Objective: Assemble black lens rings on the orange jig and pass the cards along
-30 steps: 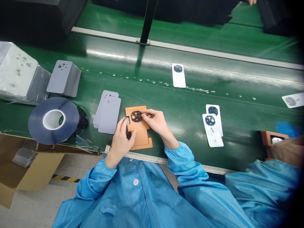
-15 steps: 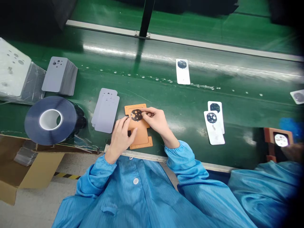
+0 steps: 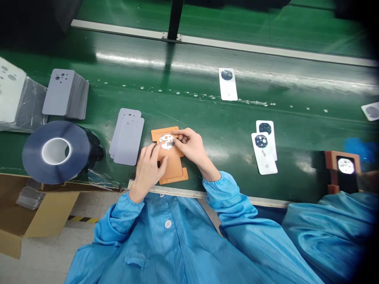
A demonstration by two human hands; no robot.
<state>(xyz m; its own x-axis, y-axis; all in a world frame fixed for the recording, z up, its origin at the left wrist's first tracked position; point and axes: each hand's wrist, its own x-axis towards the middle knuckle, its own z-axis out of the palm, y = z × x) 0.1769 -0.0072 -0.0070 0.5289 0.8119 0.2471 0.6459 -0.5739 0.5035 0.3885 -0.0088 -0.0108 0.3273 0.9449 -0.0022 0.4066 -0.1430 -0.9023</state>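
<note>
An orange fixture point(image 3: 172, 167) with notched sides lies near the front edge of the bench. Over its upper part is a thin, round camera-lens plate point(image 3: 166, 142) with several holes, gleaming silver-white. My right hand point(image 3: 191, 146) pinches this plate at its right edge, with thumb and forefinger. My left hand point(image 3: 149, 167) rests along the fixture's left side, fingers apart, its fingertips near the plate's lower left edge. Whether those fingertips touch the plate, I cannot tell. Just left of my left hand lie a few overlapping grey phone-shaped sheets point(image 3: 127, 138).
A big roll of film point(image 3: 32, 154), a stack of grey sheets point(image 3: 59, 96) and a wrapped stack point(image 3: 29, 102) stand left. White phone-back panels point(image 3: 264, 159) lie right, another panel point(image 3: 228, 88) farther back. A co-worker's sleeve point(image 3: 328, 228) is beside an orange fixture point(image 3: 330, 167) at far right.
The round plate looked black half a second ago and now shines silver-white. Both hands stay at the fixture. The whole view has shifted slightly.
</note>
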